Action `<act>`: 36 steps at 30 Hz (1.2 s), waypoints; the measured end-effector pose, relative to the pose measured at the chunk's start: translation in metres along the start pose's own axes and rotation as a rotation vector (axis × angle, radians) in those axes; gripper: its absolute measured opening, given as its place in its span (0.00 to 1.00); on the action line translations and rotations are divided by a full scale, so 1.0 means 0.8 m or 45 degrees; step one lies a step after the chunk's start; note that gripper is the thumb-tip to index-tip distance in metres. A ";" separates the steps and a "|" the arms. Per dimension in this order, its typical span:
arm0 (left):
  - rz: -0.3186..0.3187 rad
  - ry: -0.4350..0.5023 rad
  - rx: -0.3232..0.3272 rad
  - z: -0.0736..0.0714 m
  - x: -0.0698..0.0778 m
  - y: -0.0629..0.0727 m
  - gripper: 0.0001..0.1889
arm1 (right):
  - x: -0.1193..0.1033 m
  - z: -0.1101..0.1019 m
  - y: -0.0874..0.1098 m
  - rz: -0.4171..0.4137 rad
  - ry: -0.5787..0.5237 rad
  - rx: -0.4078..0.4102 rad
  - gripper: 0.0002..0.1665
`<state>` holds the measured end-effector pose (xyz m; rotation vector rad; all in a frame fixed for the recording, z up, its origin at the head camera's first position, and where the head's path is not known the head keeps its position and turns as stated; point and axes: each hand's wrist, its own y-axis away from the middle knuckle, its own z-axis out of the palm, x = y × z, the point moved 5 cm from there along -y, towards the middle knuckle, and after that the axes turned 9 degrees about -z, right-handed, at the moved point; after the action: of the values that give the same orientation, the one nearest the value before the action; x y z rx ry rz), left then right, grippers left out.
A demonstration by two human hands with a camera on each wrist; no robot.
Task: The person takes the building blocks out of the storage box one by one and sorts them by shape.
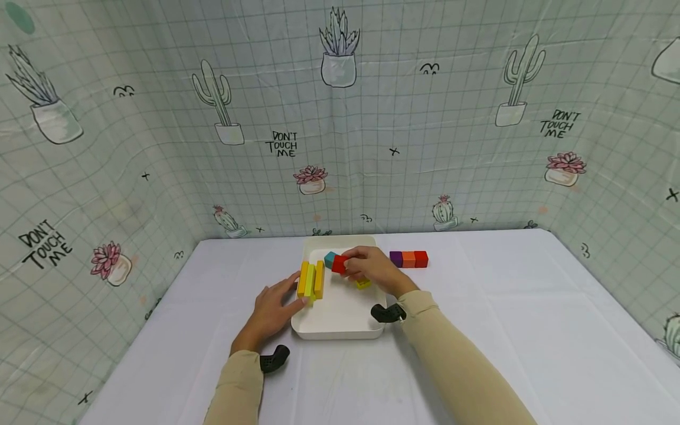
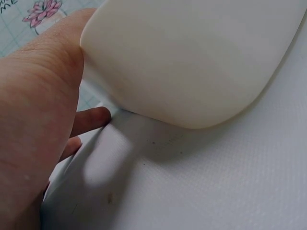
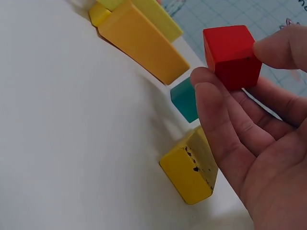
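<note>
My right hand (image 1: 373,268) pinches a red cube (image 3: 232,55) between thumb and fingertips, over the far half of a white tray (image 1: 340,319). Just left of that cube is a teal cube (image 1: 329,260), partly behind my fingers in the right wrist view. A yellow block (image 3: 189,175) with chipped black marks lies in the tray below this hand. My left hand (image 1: 272,310) holds the tray's left side, thumb over the rim and fingers along the outside. By its thumb, yellow blocks (image 1: 319,280) and a lime block (image 1: 310,280) lie side by side.
Right of the tray, a purple cube (image 1: 395,259), an orange cube (image 1: 408,260) and another red cube (image 1: 421,259) stand in a row on the white tablecloth (image 1: 478,307). A patterned cloth backdrop (image 1: 361,118) rises behind the table and along both sides.
</note>
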<state>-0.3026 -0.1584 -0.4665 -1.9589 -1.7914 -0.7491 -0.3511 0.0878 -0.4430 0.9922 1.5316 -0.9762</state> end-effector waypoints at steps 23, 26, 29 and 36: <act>0.002 0.012 0.020 0.000 -0.001 0.002 0.38 | -0.011 0.008 -0.003 -0.040 -0.156 -0.023 0.20; 0.009 0.023 0.024 0.000 -0.001 0.003 0.38 | -0.012 0.004 -0.002 -0.024 -0.170 -0.004 0.20; 0.006 0.033 0.016 0.000 0.000 0.005 0.38 | -0.015 -0.003 0.002 -0.022 -0.163 0.019 0.21; 0.021 0.018 0.030 -0.002 0.003 0.004 0.37 | -0.026 -0.021 0.010 -0.059 -0.139 0.071 0.21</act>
<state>-0.2998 -0.1576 -0.4634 -1.9459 -1.7662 -0.7320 -0.3459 0.1043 -0.4210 0.9299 1.4491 -1.0933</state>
